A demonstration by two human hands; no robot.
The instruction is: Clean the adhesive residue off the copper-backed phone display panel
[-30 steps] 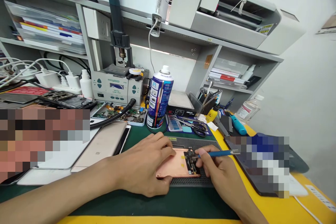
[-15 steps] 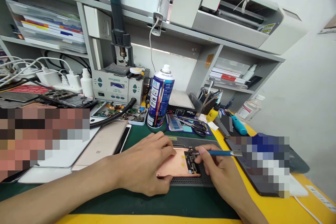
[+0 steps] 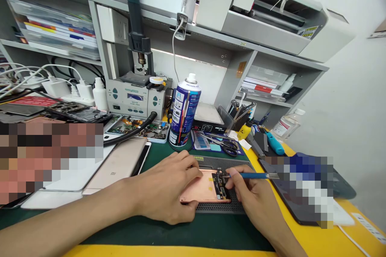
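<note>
bright, soft shadows, sides partly pixelated

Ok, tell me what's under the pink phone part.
A grey mat shows around the phone part, with a green mat beneath. What lies directly under the phone part is covered and can't be seen.

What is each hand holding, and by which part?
Left grip: the copper-coloured panel, by the end away from the black board. Right grip: the blue tool, near its end at that board.

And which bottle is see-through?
The clear bottle farthest right, beyond the right hand. You can see through its sides; the white bottle beside the grey machine, the shelf's white bottle and the yellow container look solid.
</note>
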